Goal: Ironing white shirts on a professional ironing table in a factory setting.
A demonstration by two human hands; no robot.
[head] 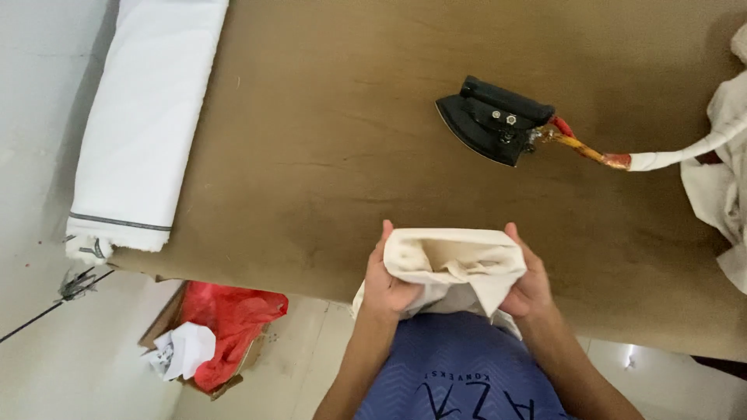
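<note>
Both hands hold a folded piece of cream cloth (455, 264) at the near edge of a brown padded table (327, 140). My left hand (387, 284) grips its left side, fingers curled under the fold. My right hand (529, 280) grips its right side, thumb on top. The cloth bunches between them and hangs a little below the table edge, above my blue shirt. A black iron (492, 120) lies on the table beyond the cloth, apart from both hands, with its red and white wrapped cord (661, 159) running off to the right.
A long bolt of white fabric (144, 117) lies along the table's left edge. Crumpled white cloth (727, 163) sits at the right edge. On the floor at the lower left, a cardboard box (167, 319) holds a red plastic bag (233, 319) and white paper (183, 350).
</note>
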